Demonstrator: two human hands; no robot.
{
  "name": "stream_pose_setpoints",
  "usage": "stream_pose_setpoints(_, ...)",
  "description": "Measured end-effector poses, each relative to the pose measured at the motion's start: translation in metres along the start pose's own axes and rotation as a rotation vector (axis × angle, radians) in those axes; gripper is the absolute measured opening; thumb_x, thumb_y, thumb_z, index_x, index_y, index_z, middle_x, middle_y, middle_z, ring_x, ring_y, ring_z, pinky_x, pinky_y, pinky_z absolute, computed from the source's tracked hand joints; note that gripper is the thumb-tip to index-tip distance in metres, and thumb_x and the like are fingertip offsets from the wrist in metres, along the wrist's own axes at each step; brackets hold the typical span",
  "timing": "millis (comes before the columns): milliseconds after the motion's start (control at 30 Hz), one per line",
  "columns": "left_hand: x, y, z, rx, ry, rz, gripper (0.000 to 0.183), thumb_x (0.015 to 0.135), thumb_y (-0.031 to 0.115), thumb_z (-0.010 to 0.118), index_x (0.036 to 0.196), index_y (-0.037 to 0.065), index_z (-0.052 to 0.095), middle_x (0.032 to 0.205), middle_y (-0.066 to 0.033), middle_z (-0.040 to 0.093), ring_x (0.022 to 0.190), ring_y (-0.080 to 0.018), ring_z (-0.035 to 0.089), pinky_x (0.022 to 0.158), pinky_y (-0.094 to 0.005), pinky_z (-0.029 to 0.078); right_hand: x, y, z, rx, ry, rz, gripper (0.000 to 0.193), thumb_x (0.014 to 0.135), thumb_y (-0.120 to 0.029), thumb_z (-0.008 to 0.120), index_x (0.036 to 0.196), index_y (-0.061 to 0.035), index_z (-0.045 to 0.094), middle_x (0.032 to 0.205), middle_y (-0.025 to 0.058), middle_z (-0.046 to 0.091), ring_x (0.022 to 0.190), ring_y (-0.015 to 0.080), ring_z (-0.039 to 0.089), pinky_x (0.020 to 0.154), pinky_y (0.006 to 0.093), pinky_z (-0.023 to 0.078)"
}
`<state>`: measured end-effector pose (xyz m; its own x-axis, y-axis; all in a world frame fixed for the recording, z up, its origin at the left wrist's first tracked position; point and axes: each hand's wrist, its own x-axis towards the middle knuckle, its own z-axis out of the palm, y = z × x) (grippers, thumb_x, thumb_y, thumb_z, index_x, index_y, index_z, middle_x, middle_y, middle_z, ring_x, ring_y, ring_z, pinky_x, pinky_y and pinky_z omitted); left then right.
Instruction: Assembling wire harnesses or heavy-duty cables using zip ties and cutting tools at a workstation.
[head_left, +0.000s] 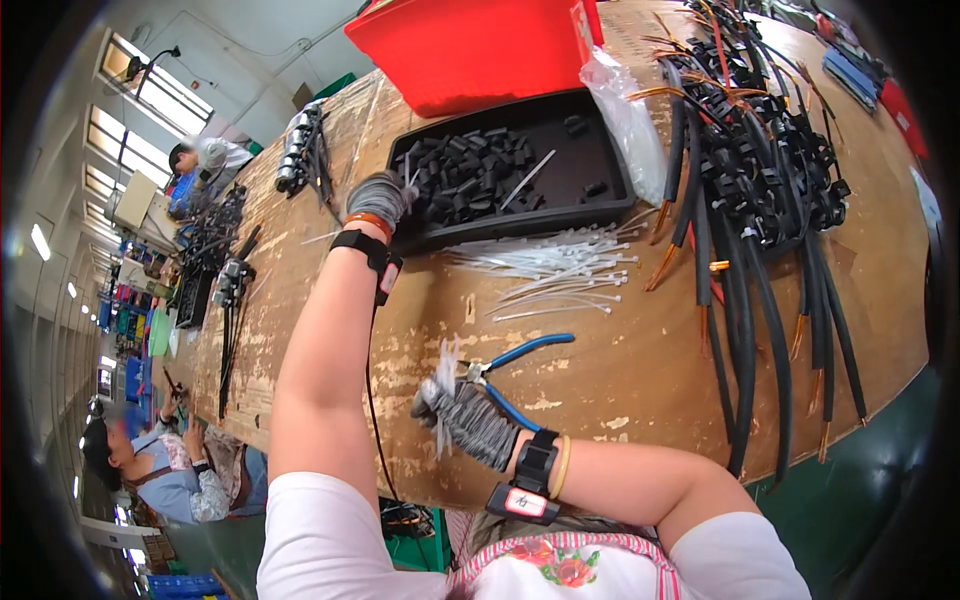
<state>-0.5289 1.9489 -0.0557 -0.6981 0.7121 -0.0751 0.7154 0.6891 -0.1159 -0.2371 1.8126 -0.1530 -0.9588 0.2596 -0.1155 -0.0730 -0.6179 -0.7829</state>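
Observation:
My left hand [380, 200], in a grey knit glove, reaches to the left rim of a black tray [595, 210]. Its fingers are curled beside short black cylindrical pieces [465, 165] heaped in the tray; what they hold is hidden. My right hand [467, 420], gloved too, is closed around a small bunch of white cable ties [443, 385] at the near side of the table. Right beside it lie cutting pliers [540, 342] with blue handles, jaws toward the hand. Many loose cable ties [540, 262] are spread between the tray and the pliers. One tie lies across the black pieces.
A red bin [480, 50] stands behind the tray, with a clear plastic bag [630, 120] next to it. Thick black cables [740, 330] with bare copper ends are piled at the right. More cable assemblies [235, 280] lie at the left. Two people work beyond the table's left side.

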Motion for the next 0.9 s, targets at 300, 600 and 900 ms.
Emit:
stream_pose_setpoints(300, 0.045, -0.009, 0.029, 0.146, -0.022, -0.09, 0.044, 0.074, 0.039, 0.07, 0.104, 0.006, 0.069, 0.114, -0.0186, 0.063, 0.108, -0.0367, 0.058, 0.09, -0.0433, 0.047, 0.001, -0.008, 0.001, -0.041, 0.059, 0.051, 0.035, 0.099, -0.035, 0.045, 0.092, -0.0031, 0.058, 0.081, 0.0054, 0.061, 0.071, 0.0148, 0.056, 0.066, 0.0308, 0.049)
stream_pose_setpoints(600, 0.032, -0.027, 0.004, -0.111, 0.151, -0.042, 0.032, 0.091, 0.028, 0.048, 0.099, 0.003, 0.066, 0.098, -0.0245, 0.065, 0.096, -0.0399, 0.061, 0.082, -0.0452, 0.05, 0.008, 0.005, -0.003, 0.028, 0.057, 0.027, 0.039, 0.1, -0.036, 0.044, 0.087, -0.0026, 0.059, 0.076, 0.0055, 0.06, 0.068, 0.0148, 0.055, 0.065, 0.0306, 0.048)
stream_pose_setpoints(900, -0.014, 0.13, 0.009, -0.191, 0.158, 0.443, 0.043, 0.087, 0.041, 0.052, 0.11, 0.005, 0.062, 0.102, -0.0222, 0.065, 0.096, -0.0396, 0.061, 0.083, -0.0441, 0.049, 0.003, -0.002, -0.009, 0.042, 0.027, 0.104, 0.032, 0.097, -0.035, 0.051, 0.099, -0.0034, 0.059, 0.086, 0.0019, 0.061, 0.078, 0.011, 0.053, 0.071, 0.0271, 0.044)
